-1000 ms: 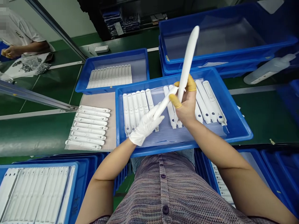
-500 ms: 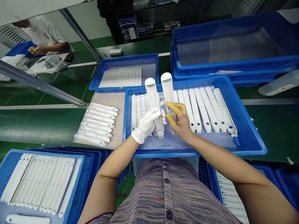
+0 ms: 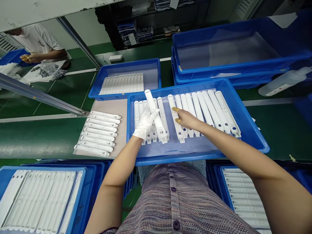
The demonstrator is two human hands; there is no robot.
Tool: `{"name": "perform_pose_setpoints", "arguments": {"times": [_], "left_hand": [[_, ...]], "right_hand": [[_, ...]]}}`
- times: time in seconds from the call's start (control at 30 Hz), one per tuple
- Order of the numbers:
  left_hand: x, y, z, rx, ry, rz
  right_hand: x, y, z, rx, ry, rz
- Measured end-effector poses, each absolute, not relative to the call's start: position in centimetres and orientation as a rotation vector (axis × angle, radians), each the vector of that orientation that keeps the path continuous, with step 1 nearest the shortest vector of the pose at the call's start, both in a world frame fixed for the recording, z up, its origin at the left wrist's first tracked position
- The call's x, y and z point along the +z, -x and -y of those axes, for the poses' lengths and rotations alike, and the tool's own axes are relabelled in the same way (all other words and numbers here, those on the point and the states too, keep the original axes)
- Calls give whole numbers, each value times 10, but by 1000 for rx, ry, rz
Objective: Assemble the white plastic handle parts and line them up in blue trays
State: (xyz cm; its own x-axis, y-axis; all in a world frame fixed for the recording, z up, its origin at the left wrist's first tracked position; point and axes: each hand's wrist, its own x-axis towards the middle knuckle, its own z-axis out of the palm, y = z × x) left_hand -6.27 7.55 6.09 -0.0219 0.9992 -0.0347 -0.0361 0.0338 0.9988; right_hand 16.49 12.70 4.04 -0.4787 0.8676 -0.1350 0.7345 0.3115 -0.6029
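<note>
A blue tray [image 3: 246, 113] in front of me holds two groups of long white plastic strips lying side by side. My left hand [image 3: 145, 122], in a white glove, grips one white strip [image 3: 155, 115] and holds it low over the left group. My right hand [image 3: 184, 119], with yellow finger cots, rests its fingertips on a strip [image 3: 173, 112] at the left end of the right group [image 3: 209, 110]. That strip lies flat in the tray.
A beige mat [image 3: 107, 131] with several white strips lies left of the tray. More blue trays with strips sit behind [image 3: 126, 79], at bottom left [image 3: 41, 191] and bottom right [image 3: 243, 195]. Stacked blue bins [image 3: 234, 48] and a white bottle [image 3: 282, 83] are at the back right. Another person works at far left [image 3: 39, 45].
Both hands held strips raised upright; they have come down into the tray. The right hand's strip now lies flat with the right group, and the left hand's strip is low over the left group.
</note>
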Motion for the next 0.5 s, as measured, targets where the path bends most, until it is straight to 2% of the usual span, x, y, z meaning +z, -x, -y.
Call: {"name": "perform_pose_setpoints", "arguments": {"times": [0.17, 0.33, 0.5], "left_hand": [[56, 64, -77, 1204, -1167, -1172], [60, 72, -78, 1368, -1367, -1246], [38, 57, -92, 1043, -1551, -1302]], "right_hand": [[33, -152, -130, 893, 1452, 2405], [46, -155, -106, 860, 1194, 2267], [49, -168, -95, 766, 1081, 2121]]}}
